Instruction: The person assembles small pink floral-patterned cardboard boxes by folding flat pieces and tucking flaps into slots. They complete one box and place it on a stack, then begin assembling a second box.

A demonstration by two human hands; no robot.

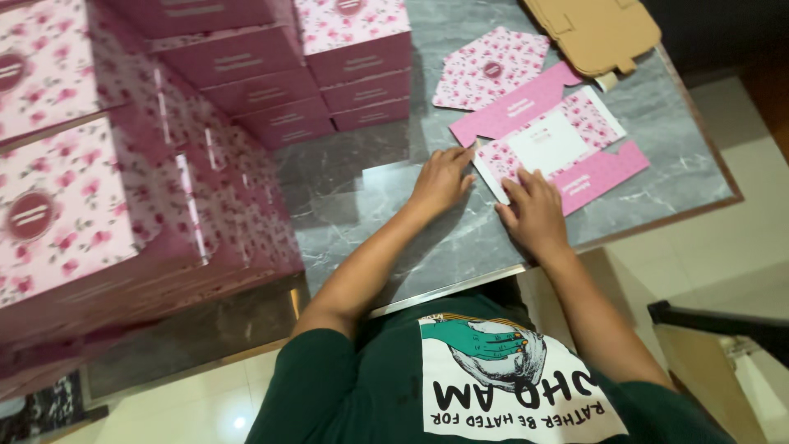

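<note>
While the flat pink floral box blank (549, 141) lies on the grey marble table (370, 205), the left hand (441, 178) presses its near-left edge, fingers spread, and the right hand (534, 214) rests flat on its near edge, hiding it. Stacked boxes (74, 189) at left blur and run off-frame.

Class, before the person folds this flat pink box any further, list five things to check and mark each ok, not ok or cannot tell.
1. Left hand on the flat box: ok, at its left corner.
2. Right hand pressing the near edge: ok.
3. Box lies fully on the table: ok.
4. Bare table beside it: ok.
5. Stacked boxes steady: cannot tell.
</note>
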